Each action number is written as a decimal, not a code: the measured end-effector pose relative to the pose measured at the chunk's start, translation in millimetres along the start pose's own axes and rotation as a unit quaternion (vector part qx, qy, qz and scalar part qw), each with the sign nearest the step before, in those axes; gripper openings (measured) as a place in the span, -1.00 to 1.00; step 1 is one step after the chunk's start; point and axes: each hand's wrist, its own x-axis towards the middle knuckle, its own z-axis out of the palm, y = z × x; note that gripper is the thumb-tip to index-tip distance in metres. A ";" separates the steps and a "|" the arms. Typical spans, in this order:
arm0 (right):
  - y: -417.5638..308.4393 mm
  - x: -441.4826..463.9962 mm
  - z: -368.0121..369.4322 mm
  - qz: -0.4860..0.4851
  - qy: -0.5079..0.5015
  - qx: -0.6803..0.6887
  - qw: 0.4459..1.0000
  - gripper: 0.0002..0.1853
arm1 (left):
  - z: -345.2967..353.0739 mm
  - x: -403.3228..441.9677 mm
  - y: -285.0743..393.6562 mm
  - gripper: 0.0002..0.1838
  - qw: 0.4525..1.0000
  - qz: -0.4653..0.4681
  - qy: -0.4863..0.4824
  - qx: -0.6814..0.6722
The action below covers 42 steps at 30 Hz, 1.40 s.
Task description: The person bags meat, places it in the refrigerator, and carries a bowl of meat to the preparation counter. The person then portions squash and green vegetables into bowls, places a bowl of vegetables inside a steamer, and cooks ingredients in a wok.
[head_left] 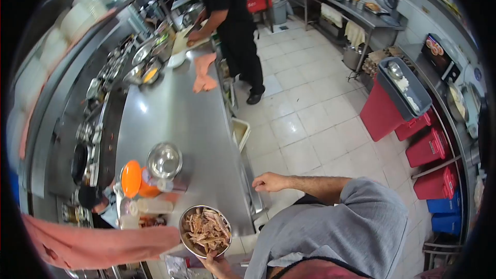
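A metal bowl (184, 234) full of brown strips that look like cooked meat (208, 230) is held by its rim near the counter's front corner. My left hand (217, 265) grips it from below, thumb over the edge; the other fingers are hidden under it. By the long edge of the steel counter (206, 139), my right hand (270, 182) hovers with its fingers loosely curled in and nothing visible in them. Left of the bowl are clear plastic containers (155, 205), an orange lid (131, 178) and a shiny steel bowl (165, 160).
A person in black (230, 20) works at a cutting board (182, 41) at the counter's far end. Another person (103, 204) is partly visible beyond the counter. An orange cloth (204, 72) lies on it. Red bins (380, 108) line the right side of the tiled floor (294, 124).
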 end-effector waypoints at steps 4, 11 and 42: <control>46.2 -52.2 -71.2 0.070 0.050 0.152 0.985 -0.61 | 107.3 6.8 -57.2 -0.24 0.998 -0.033 -0.051 -0.028; 58.6 -129.5 -186.4 0.115 0.049 0.421 0.898 -0.20 | 308.3 4.5 -144.3 -0.16 0.956 -0.181 -0.229 0.021; 407.4 -39.6 -839.2 0.088 0.503 0.617 0.599 -0.22 | 1094.8 279.8 -539.6 -0.21 0.673 -0.345 -0.617 0.218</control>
